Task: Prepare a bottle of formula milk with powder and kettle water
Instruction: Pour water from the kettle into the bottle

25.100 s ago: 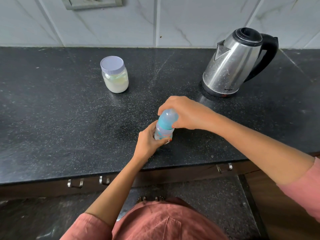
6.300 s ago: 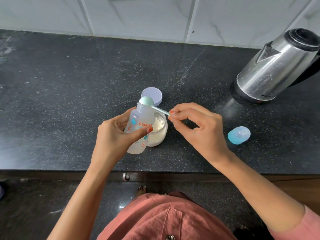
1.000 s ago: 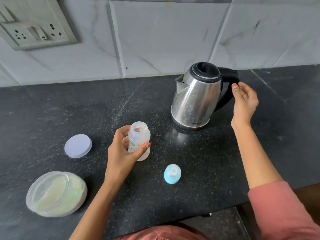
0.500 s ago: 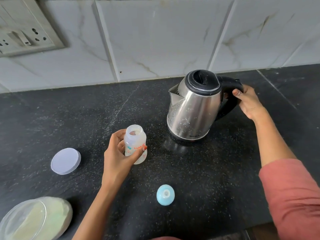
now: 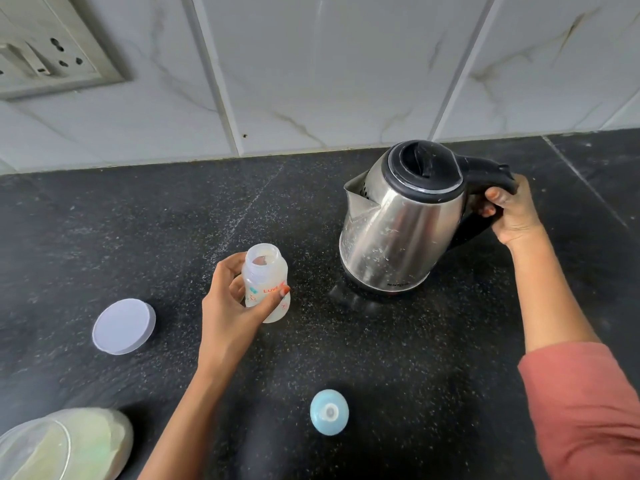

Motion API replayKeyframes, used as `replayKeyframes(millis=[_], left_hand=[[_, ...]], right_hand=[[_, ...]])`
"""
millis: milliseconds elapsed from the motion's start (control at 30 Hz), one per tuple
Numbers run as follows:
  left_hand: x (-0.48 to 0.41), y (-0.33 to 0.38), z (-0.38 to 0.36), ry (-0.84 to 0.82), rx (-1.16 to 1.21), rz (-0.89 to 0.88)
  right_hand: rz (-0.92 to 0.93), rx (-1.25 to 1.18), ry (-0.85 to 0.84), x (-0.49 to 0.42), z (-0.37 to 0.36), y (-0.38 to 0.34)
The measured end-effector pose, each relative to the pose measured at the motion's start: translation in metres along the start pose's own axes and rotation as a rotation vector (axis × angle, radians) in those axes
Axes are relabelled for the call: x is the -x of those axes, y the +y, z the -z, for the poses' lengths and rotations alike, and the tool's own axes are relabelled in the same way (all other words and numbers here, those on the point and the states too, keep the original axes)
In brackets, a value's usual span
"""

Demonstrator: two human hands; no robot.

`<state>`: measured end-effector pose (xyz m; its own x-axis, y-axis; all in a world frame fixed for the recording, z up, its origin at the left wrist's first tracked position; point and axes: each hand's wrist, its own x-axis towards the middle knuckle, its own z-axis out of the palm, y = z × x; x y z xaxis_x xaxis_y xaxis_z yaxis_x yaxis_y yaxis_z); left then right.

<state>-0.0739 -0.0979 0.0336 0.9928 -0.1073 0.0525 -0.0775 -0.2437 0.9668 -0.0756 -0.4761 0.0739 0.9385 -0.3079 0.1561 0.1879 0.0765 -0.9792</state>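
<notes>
My left hand (image 5: pixel 231 306) grips an open clear baby bottle (image 5: pixel 265 279) upright on the black counter (image 5: pixel 104 230); white powder shows inside its mouth. To its right stands a steel kettle (image 5: pixel 398 233) with a black lid, tilted a little toward the bottle, its spout facing left. My right hand (image 5: pixel 512 213) is wrapped round the kettle's black handle (image 5: pixel 488 173). The bottle's blue cap (image 5: pixel 329 412) lies on the counter near me. An open jar of pale powder (image 5: pixel 65 445) sits at the lower left, and its lilac lid (image 5: pixel 123 326) lies flat left of the bottle.
A white marble-tiled wall (image 5: pixel 329 71) backs the counter. A switch and socket plate (image 5: pixel 48 53) is mounted at the upper left. My pink sleeve (image 5: pixel 585 407) fills the lower right.
My right hand has closed round the kettle handle and the kettle now leans toward the bottle. The bottle and my left hand stay where they were.
</notes>
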Motion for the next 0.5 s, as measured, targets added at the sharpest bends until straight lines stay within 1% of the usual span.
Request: replayKeyframes(millis=[233,500], left_hand=[[-0.01,-0.003,0.002,0.043,0.006,0.008],[-0.02,-0.003,0.004,0.039,-0.026,0.017]], right_hand=[[0.034,0.031,0.034,0.002,-0.007,-0.006],[0.106,0.167,-0.057,0.009,-0.05,-0.038]])
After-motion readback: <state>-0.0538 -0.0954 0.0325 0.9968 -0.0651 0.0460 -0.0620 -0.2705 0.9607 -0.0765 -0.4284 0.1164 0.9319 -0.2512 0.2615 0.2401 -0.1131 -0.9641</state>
